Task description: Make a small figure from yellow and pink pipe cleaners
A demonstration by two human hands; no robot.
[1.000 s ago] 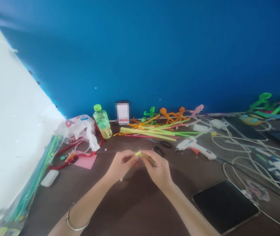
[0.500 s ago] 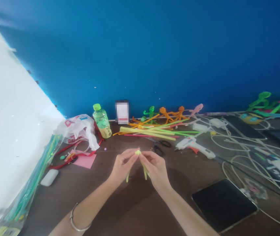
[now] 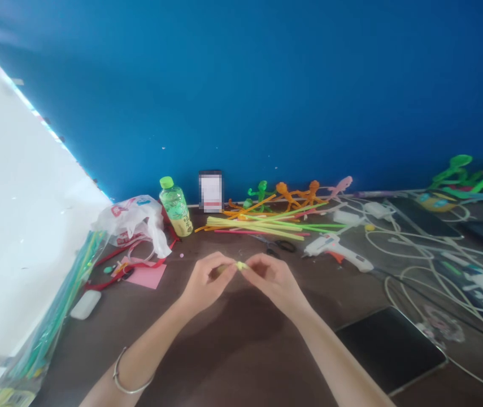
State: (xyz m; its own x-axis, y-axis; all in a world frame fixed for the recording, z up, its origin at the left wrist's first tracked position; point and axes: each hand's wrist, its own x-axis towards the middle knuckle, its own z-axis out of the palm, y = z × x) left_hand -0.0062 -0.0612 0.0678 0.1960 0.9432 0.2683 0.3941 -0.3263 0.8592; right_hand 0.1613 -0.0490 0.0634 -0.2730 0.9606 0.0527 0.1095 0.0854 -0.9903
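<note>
Fingertip to fingertip, my left hand (image 3: 209,281) and my right hand (image 3: 275,282) pinch a small pale-yellow twist of pipe cleaner (image 3: 240,265) between them. Both hands are closed above the middle of the dark table (image 3: 228,362). Only the little bundled part of the yellow piece shows; the rest of it is hidden behind my fingers. Beyond the hands lies a loose pile of yellow, green, orange and pink pipe cleaners (image 3: 258,227). Black-handled scissors (image 3: 281,247) rest just past my right hand, partly covered by it.
A white glue gun (image 3: 338,251), tangled cables (image 3: 419,277) and a black tablet (image 3: 391,347) lie on the right. On the left are a drink bottle (image 3: 176,208), a plastic bag (image 3: 133,220), pink paper (image 3: 146,275) and packaged pipe cleaners (image 3: 61,305). Pipe-cleaner figures (image 3: 286,195) stand along the blue wall.
Both wrists have turned and spread slightly outward, still pinching the yellow piece. Its pale strands that hung below my hands are now out of sight.
</note>
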